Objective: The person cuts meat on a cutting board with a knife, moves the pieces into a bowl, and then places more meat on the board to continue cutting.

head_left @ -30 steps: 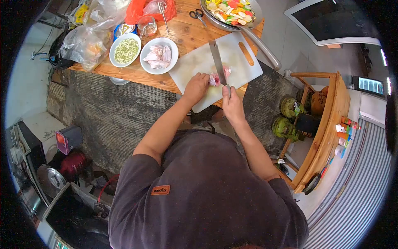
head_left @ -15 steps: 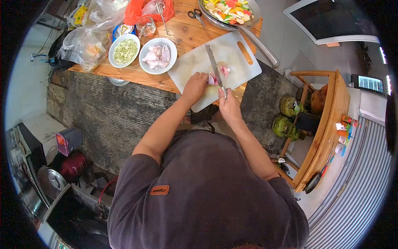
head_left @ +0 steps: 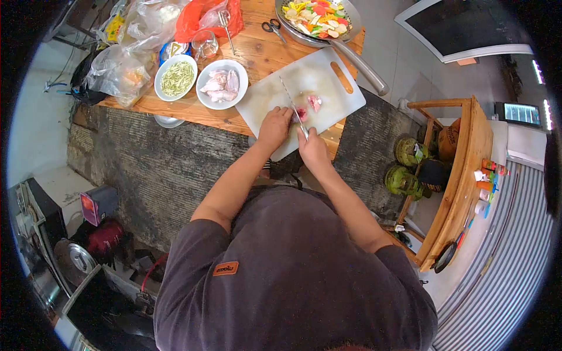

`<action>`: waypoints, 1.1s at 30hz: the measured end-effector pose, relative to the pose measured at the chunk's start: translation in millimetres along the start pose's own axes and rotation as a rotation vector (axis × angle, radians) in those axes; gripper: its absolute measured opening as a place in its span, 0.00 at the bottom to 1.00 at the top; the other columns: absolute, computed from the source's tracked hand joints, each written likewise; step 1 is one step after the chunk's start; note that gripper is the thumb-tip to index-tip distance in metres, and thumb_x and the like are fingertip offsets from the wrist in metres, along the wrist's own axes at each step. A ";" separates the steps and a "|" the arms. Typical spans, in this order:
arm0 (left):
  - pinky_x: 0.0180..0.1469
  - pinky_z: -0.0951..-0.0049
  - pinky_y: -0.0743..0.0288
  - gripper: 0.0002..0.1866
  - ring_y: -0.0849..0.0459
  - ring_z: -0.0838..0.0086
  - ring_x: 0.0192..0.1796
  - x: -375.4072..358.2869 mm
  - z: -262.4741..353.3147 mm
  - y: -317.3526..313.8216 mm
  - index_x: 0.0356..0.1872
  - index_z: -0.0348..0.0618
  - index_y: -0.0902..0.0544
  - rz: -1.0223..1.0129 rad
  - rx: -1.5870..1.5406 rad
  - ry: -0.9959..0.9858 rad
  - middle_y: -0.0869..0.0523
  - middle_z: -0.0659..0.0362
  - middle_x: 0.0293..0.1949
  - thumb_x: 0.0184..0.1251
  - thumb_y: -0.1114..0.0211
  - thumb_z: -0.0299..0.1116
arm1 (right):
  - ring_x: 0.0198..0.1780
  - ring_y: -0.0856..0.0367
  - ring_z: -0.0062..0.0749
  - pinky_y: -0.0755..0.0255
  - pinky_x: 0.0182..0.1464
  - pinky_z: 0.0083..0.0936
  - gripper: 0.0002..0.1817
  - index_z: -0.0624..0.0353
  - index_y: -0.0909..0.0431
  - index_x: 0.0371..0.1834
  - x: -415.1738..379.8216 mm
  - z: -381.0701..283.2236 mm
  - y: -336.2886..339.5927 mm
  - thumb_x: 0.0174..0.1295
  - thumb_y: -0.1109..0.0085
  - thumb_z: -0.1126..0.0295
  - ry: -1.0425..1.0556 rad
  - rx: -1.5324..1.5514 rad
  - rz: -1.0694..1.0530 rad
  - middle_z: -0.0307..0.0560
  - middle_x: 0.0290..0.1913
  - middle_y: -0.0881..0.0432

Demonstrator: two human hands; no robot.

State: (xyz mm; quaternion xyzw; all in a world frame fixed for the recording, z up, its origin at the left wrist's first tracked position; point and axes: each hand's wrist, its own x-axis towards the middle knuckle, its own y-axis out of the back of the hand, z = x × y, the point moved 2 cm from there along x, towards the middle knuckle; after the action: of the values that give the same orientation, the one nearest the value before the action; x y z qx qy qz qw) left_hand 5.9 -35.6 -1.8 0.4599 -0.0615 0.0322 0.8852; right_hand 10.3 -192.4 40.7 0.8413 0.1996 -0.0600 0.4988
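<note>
On a white cutting board (head_left: 333, 76), my right hand (head_left: 314, 150) grips the handle of a knife (head_left: 287, 93), its blade pointing up and to the left. Under and beside the blade lies a reddish piece of onion or meat (head_left: 301, 113); which of the two is unclear. The fingers of my left hand (head_left: 276, 128) are curled against its left side, close to the blade. A small pink and white piece (head_left: 315, 103) rests separately to the right. Left of the board stands a white bowl of raw meat pieces (head_left: 222, 84).
A bowl of green shreds (head_left: 175, 78) and a glass mug (head_left: 205, 44) stand left on the wooden table (head_left: 257, 29). Plastic bags (head_left: 126, 73) fill the far left. Black scissors (head_left: 273, 28) lie near a pan of cut vegetables (head_left: 319, 20), whose handle reaches past the board.
The knife has moved left and tilted more, with my right hand following. The reddish piece now shows to the right of the blade instead of mostly left.
</note>
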 end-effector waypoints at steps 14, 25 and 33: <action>0.52 0.59 0.27 0.13 0.20 0.59 0.49 6.7 6.9 9.1 0.47 0.41 0.21 0.011 0.169 0.015 0.17 0.54 0.42 0.60 0.38 0.27 | 0.45 0.17 0.76 0.26 0.50 0.63 0.30 0.69 0.24 0.47 -6.5 10.2 -0.4 0.77 0.52 0.45 -0.040 0.113 -0.039 0.77 0.39 0.17; 0.49 0.60 0.28 0.12 0.19 0.60 0.48 6.0 -0.1 -3.5 0.46 0.44 0.20 0.033 0.161 -0.033 0.16 0.55 0.41 0.62 0.38 0.28 | 0.44 0.17 0.77 0.25 0.49 0.63 0.31 0.69 0.24 0.46 -15.0 16.1 2.6 0.76 0.53 0.44 -0.090 0.092 -0.062 0.76 0.38 0.16; 0.51 0.61 0.28 0.12 0.20 0.61 0.48 8.1 0.4 -3.5 0.47 0.43 0.21 0.038 0.214 -0.003 0.17 0.55 0.42 0.61 0.39 0.27 | 0.43 0.17 0.76 0.25 0.47 0.61 0.28 0.69 0.25 0.48 -20.1 13.0 7.3 0.77 0.51 0.47 -0.102 0.082 -0.052 0.75 0.36 0.16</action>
State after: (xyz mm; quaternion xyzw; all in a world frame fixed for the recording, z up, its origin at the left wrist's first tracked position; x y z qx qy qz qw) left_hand 14.3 -37.9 -3.3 0.5505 -0.0678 0.0544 0.8303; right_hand -3.9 -212.3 46.2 0.8513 0.1930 -0.1240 0.4718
